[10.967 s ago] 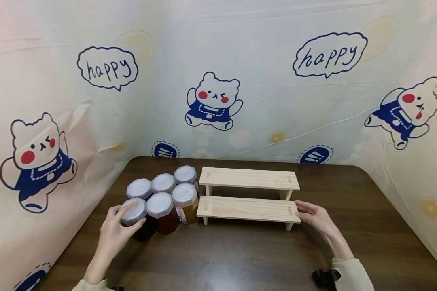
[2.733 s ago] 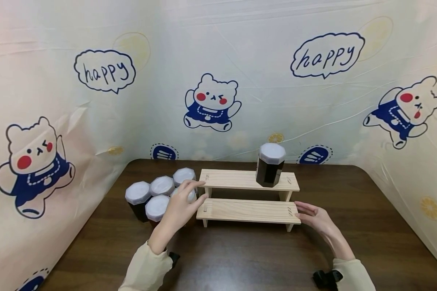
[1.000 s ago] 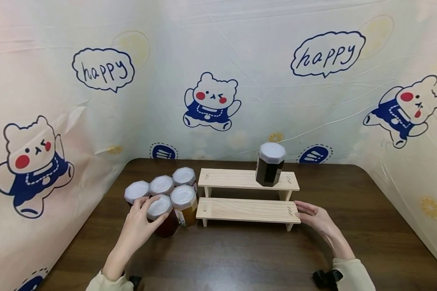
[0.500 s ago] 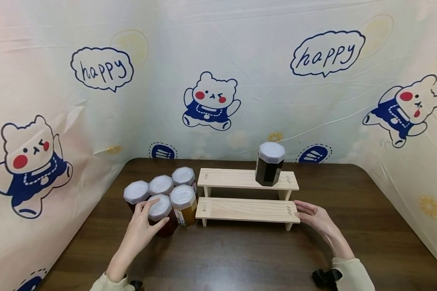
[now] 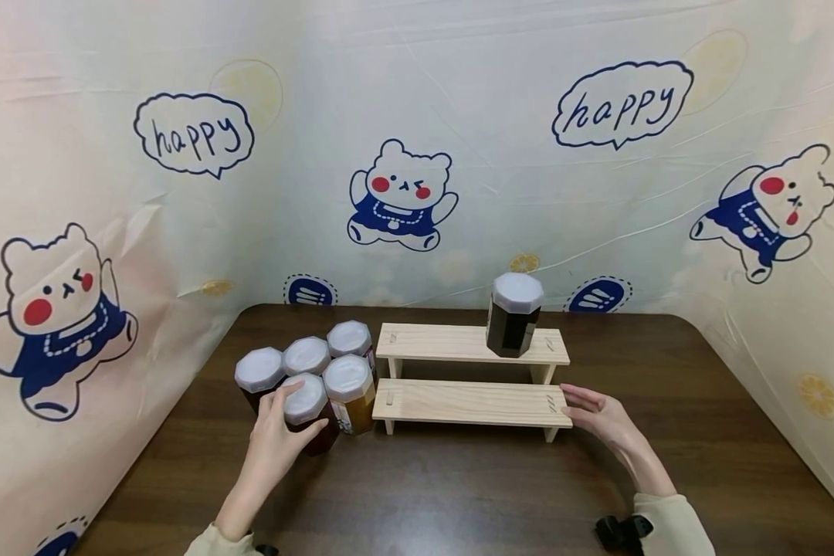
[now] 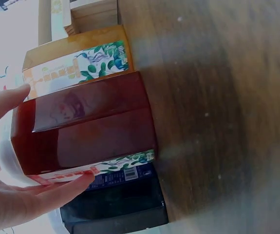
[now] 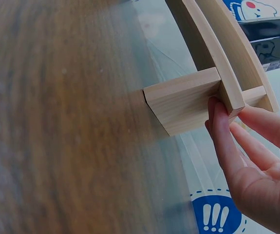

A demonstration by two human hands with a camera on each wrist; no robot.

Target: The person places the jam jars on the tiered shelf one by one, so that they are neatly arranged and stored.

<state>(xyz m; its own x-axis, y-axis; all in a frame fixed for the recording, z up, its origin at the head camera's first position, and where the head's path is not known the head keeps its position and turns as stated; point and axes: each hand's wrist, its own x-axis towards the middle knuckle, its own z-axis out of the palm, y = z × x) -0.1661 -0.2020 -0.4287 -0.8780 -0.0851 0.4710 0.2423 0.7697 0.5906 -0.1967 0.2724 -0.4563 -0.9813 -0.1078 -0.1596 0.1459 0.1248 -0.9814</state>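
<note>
My left hand (image 5: 278, 432) holds a jar of dark red contents (image 6: 91, 117) near its white octagonal lid (image 5: 304, 398), thumb on one side and fingers on the other. The jar stands on the table in a cluster, between a jar of amber contents (image 5: 354, 409) and a dark jar (image 6: 115, 204). My right hand (image 5: 608, 421) pinches the right end of the lower wooden shelf (image 5: 469, 401), as the right wrist view (image 7: 232, 95) also has it. On the upper wooden shelf (image 5: 434, 341) a black jar (image 5: 510, 328) with a white lid stands upright, right of the middle.
Two more white-lidded jars, one behind (image 5: 307, 355) and one at the back right (image 5: 350, 340), complete the cluster left of the shelves. The brown wooden table (image 5: 445, 494) ends at a printed curtain (image 5: 417, 93) on the back and sides.
The black jar went from the cluster's front left onto the upper shelf. My left hand then came back leftward to the dark red jar. My right hand has stayed at the lower shelf.
</note>
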